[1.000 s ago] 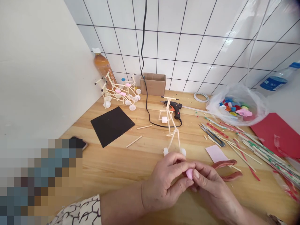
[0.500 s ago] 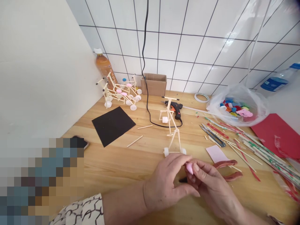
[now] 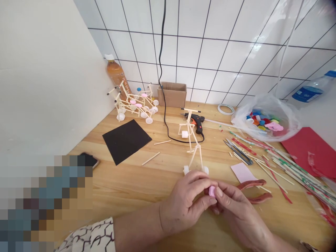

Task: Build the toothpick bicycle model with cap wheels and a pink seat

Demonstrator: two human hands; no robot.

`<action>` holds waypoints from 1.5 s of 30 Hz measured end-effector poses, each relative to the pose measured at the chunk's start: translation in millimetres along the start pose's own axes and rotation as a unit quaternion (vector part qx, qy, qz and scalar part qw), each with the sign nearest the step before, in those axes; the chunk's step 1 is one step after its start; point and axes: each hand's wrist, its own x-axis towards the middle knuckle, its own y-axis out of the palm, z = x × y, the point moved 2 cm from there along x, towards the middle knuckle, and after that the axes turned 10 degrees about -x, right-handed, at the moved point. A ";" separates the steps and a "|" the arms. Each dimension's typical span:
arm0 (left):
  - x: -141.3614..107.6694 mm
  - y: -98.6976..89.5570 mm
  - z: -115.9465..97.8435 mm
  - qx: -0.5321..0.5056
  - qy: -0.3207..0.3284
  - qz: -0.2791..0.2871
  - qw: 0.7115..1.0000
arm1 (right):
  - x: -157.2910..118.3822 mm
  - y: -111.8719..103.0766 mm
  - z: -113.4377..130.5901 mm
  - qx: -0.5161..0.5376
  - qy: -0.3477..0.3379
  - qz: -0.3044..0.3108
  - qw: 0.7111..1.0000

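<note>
Between my two hands is a small pink piece [image 3: 212, 191], partly covered by fingers. My left hand [image 3: 187, 201] pinches it from the left with thumb and fingertips. From the right, my right hand [image 3: 233, 201] holds it between thumb and fingers. Just beyond my hands stands a tricycle-like frame of thin sticks [image 3: 195, 147] with white wheels. A pink paper square [image 3: 243, 172] and red-handled pliers [image 3: 256, 199] lie right of my right hand.
A black glue gun [image 3: 196, 120] lies behind the frame, its cable running up the wall. Similar stick models [image 3: 136, 105] stand back left near a bottle [image 3: 115, 71]. At right are scissors [image 3: 238, 152], a bag of caps [image 3: 265, 120] and wrapped sticks [image 3: 301, 175].
My left thumb has closed in from below onto the pink piece, which now shows more squarely between both hands. The things on the table have not moved.
</note>
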 end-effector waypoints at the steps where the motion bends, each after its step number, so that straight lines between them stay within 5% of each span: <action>1: -0.9 0.9 0.3 0.004 0.008 -0.002 1.000 | 0.5 0.3 0.2 -0.003 0.002 0.003 1.000; 9: -5.6 5.1 -1.2 0.033 0.088 -0.018 0.995 | 0.4 0.8 -3.9 0.031 0.027 0.003 0.999; 18: -0.4 1.0 -3.6 0.111 0.091 -0.048 0.989 | -0.7 3.4 -4.1 0.043 0.011 -0.019 0.999; 27: 0.9 -0.7 -3.4 0.101 0.107 0.044 0.988 | 1.0 -1.0 -3.4 0.033 0.003 0.018 0.999; 41: -1.1 3.5 -3.2 0.128 0.137 -0.041 0.981 | 0.5 0.2 -4.6 0.033 -0.006 -0.011 0.999; 45: -0.3 -0.5 -4.9 0.096 0.139 -0.007 0.986 | 0.2 2.1 -5.1 0.007 -0.021 0.013 1.000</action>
